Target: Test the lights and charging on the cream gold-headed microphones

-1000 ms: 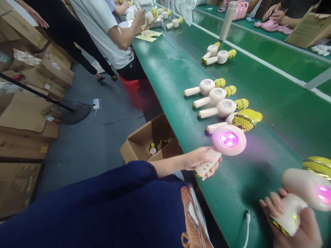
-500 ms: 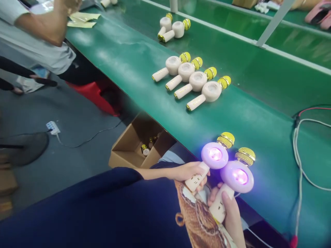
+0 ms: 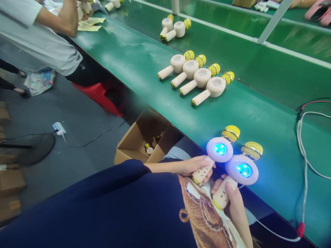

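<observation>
My left hand (image 3: 198, 168) is wrapped round the handle of a pale pink karaoke microphone (image 3: 211, 148) with a gold mesh head. A second microphone (image 3: 232, 182) of the same kind is gripped by its handle in my right hand (image 3: 236, 203), thumb along the side. Both are held side by side over the front edge of the green table (image 3: 279, 144), their round speaker rings touching or nearly so. Blue light shines from both rings. Beyond them, several unlit microphones (image 3: 203, 78) lie in a slanted row on the table.
Two more microphones (image 3: 179, 29) lie farther back. On the right, a white cable (image 3: 301, 144) loops over the table. Below its front edge stands an open cardboard box (image 3: 129, 151) with microphones inside. A co-worker (image 3: 49, 44) sits at the far left by a red stool (image 3: 95, 98).
The lights in both held microphones have turned from pink-purple to blue. The view has shifted slightly; both hands keep their grip on the handles.
</observation>
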`<state>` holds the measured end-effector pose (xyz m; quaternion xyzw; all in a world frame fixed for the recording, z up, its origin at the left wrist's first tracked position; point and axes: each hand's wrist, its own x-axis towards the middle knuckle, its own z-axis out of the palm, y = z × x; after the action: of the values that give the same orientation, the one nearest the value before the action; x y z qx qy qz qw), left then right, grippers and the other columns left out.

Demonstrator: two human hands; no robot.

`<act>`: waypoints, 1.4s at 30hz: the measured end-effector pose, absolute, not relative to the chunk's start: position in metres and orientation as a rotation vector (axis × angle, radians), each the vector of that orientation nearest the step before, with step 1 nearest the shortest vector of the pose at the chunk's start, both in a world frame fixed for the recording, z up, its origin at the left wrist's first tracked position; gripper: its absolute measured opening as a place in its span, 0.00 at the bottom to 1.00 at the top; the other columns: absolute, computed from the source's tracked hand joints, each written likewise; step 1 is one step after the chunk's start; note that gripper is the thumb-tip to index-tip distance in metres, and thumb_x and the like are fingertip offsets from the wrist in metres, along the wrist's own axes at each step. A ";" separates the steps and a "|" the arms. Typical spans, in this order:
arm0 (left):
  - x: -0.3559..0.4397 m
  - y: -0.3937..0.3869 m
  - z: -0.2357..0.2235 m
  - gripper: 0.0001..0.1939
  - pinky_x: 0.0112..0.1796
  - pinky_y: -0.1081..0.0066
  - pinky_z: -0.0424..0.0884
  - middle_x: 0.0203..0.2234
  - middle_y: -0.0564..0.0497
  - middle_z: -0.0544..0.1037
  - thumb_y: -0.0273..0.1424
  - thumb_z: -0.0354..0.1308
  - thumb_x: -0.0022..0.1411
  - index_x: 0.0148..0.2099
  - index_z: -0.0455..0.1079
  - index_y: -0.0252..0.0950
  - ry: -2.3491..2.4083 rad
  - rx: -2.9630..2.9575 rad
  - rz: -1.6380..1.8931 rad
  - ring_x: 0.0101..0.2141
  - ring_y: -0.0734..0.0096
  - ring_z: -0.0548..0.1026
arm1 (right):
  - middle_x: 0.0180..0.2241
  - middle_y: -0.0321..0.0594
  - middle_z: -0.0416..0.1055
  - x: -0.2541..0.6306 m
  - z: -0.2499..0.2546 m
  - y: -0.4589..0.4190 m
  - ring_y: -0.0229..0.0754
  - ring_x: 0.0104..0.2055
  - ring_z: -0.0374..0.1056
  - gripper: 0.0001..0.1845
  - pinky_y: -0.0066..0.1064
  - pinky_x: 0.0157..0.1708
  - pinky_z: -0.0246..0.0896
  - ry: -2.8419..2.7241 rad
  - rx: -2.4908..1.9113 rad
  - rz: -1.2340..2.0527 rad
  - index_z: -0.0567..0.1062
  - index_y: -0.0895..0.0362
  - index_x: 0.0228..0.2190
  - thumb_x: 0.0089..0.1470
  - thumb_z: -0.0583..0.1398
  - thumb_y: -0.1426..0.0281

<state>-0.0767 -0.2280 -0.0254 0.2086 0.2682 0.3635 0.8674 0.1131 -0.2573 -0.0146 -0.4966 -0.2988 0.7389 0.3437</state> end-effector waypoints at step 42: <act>-0.074 -0.232 -0.027 0.19 0.25 0.72 0.66 0.22 0.53 0.68 0.48 0.52 0.63 0.42 0.63 0.36 0.614 0.493 0.811 0.23 0.73 0.70 | 0.17 0.27 0.62 0.108 0.007 -0.263 0.36 0.17 0.57 0.12 0.32 0.19 0.55 -0.707 -1.060 1.594 0.68 0.49 0.30 0.44 0.66 0.63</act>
<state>-0.0740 -0.2324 -0.0267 0.2336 0.2911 0.3842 0.8444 0.1078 -0.2629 0.0071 -0.4427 -0.2954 0.6659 0.5229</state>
